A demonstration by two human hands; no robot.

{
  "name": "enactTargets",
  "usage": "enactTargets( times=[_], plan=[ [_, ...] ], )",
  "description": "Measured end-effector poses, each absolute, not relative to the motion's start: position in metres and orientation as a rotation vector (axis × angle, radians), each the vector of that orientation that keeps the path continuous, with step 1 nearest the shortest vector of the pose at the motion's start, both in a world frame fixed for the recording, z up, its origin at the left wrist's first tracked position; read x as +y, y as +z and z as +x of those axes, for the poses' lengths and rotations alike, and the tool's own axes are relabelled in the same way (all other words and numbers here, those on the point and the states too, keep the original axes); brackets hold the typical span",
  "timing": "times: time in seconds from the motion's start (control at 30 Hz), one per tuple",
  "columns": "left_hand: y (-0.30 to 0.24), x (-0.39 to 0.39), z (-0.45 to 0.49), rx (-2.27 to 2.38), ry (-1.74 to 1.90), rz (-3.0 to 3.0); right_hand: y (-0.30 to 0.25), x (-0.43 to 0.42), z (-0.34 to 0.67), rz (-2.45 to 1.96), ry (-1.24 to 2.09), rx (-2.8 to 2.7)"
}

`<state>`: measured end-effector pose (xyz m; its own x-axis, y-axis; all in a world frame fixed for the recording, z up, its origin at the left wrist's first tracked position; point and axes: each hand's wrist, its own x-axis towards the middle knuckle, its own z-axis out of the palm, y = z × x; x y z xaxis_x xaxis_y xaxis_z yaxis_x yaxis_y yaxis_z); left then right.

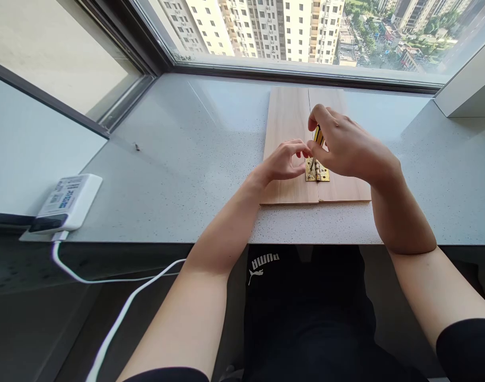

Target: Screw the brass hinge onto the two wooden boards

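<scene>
The right hand (347,146) clenched a yellow-handled screwdriver (318,136) down onto the brass hinge (317,172) joining two wooden boards (285,122), while the curled left hand (281,162) hovered beside it, its grasp unclear.

Bright daylight is admitted through the window (306,71), and the sill (186,116) is evenly lit. A soft shadow is cast on the board (285,122) by the right hand (345,146). The buildings (258,26) are slightly washed out, and the edges are bent by wide-angle distortion.
</scene>
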<state>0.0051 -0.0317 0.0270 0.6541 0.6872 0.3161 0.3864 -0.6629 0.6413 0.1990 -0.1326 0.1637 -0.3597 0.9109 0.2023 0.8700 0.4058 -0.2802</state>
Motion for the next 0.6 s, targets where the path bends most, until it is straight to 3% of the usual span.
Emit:
enactTargets(
  times=[0.6],
  plan=[
    [0.023,-0.038,0.014,0.715,0.587,2.26,0.167,-0.133,0.194,-1.689,0.152,-2.257]
  ],
)
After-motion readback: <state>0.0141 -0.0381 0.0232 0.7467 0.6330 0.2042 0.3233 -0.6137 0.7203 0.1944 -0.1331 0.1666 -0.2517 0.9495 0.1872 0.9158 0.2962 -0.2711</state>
